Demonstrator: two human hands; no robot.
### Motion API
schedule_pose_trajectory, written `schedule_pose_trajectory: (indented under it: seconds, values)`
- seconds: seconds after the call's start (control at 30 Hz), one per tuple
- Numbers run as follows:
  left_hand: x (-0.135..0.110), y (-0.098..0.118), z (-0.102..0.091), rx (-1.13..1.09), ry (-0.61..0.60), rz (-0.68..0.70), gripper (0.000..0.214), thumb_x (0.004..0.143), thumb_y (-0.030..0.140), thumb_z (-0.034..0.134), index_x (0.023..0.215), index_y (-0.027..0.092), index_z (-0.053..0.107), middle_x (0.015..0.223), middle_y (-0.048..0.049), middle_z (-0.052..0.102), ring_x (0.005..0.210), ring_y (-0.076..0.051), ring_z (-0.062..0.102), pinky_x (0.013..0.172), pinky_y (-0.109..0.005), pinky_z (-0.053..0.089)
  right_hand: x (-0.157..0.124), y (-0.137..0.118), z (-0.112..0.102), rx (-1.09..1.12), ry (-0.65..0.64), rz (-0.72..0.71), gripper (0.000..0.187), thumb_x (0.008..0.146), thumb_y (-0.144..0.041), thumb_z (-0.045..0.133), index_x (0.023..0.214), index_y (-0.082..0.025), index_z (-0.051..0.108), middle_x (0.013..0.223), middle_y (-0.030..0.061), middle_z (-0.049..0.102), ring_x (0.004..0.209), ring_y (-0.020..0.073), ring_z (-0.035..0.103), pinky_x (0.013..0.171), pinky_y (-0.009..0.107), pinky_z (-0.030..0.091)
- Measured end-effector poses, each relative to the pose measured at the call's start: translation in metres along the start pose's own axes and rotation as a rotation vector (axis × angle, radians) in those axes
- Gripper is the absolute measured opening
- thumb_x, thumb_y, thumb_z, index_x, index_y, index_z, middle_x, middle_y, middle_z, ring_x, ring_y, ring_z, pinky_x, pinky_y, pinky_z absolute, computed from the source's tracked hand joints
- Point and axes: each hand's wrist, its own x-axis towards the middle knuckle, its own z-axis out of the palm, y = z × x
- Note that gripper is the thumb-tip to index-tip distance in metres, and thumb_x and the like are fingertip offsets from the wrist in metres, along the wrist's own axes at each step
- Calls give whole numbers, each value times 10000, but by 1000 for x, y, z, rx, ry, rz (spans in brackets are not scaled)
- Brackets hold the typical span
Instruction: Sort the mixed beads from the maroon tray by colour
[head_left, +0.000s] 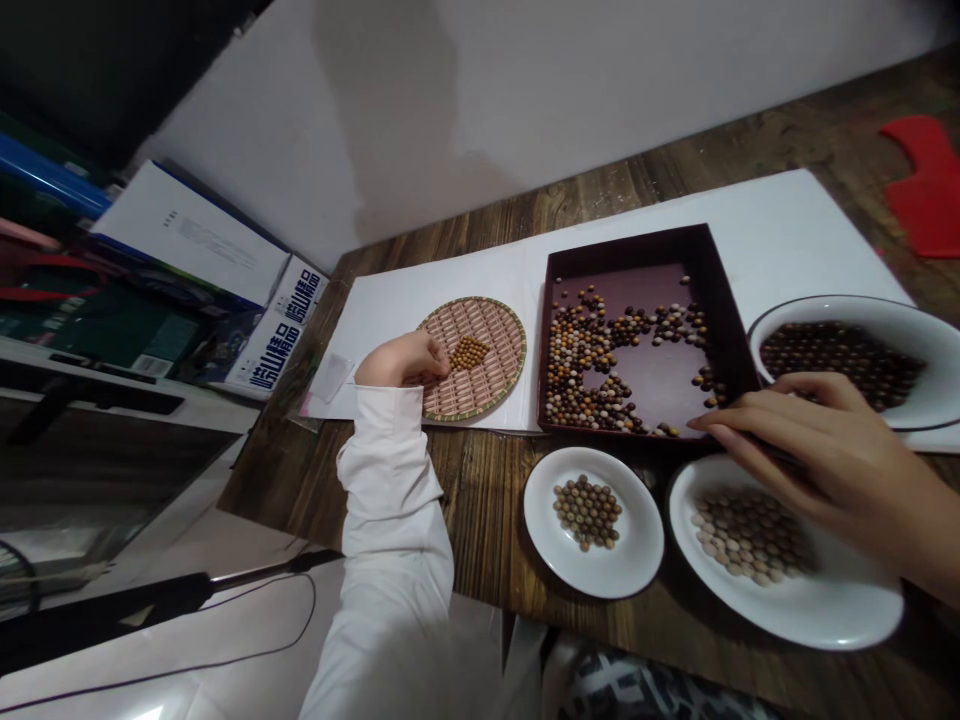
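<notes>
Beads point(469, 352) lie just right of the left hand point(401, 362), its fingers point(435, 358) curled on the woven mat point(495, 370), hold unclear; the right hand point(814, 450) reaches, fingers extended, grip unclear, over a corner of the dark red tray point(645, 245).

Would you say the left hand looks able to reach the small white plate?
Probably yes: the left hand rests on the woven mat, and the small white plate sits nearby, with nothing standing between them.

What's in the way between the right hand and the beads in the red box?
Nothing visible. The right hand lies over the corner of the dark red box, its fingertips above the rim, right next to the beads.
</notes>
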Motion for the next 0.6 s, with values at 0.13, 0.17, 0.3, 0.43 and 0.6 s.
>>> schedule_pose_trajectory:
  seconds: [0.13, 0.17, 0.3, 0.43, 0.6]
  values:
    - [-1, 0, -1, -31, -5, 11, 57, 707, 162, 643, 657, 170, 668, 616, 9, 660, 566, -114, 579, 573, -203, 429, 0, 0, 0, 2, -3, 12, 151, 984, -230, 449, 1055, -209, 581, 884, 24, 707, 742, 174, 646, 849, 411, 392]
    - [-2, 0, -1, -39, -10, 15, 54, 703, 166, 646, 653, 167, 667, 601, 11, 648, 556, -112, 569, 564, -202, 424, 1, -1, 0, 4, -1, 16, 151, 986, -232, 447, 1052, -212, 581, 879, 21, 707, 735, 172, 645, 847, 410, 393]
    - [-2, 1, -2, -68, -27, 26, 36, 676, 178, 661, 644, 161, 667, 558, 17, 613, 516, -107, 526, 524, -205, 397, 1, -1, 0, -1, 10, 12, 148, 990, -235, 440, 1055, -214, 572, 867, 17, 708, 732, 175, 646, 837, 411, 397]
    - [-2, 0, -2, -92, -22, 33, 27, 664, 169, 664, 638, 163, 667, 551, 22, 601, 502, -101, 501, 519, -210, 382, 2, -1, 0, -7, 9, -7, 145, 992, -233, 438, 1058, -213, 566, 865, 16, 707, 726, 175, 643, 829, 413, 397]
    - [1, -1, -1, -116, -22, 45, 38, 671, 157, 643, 666, 164, 680, 553, 26, 605, 517, -109, 513, 548, -223, 396, 1, -1, 0, -9, 2, 2, 146, 989, -236, 443, 1057, -211, 570, 868, 21, 709, 740, 182, 645, 828, 418, 397]
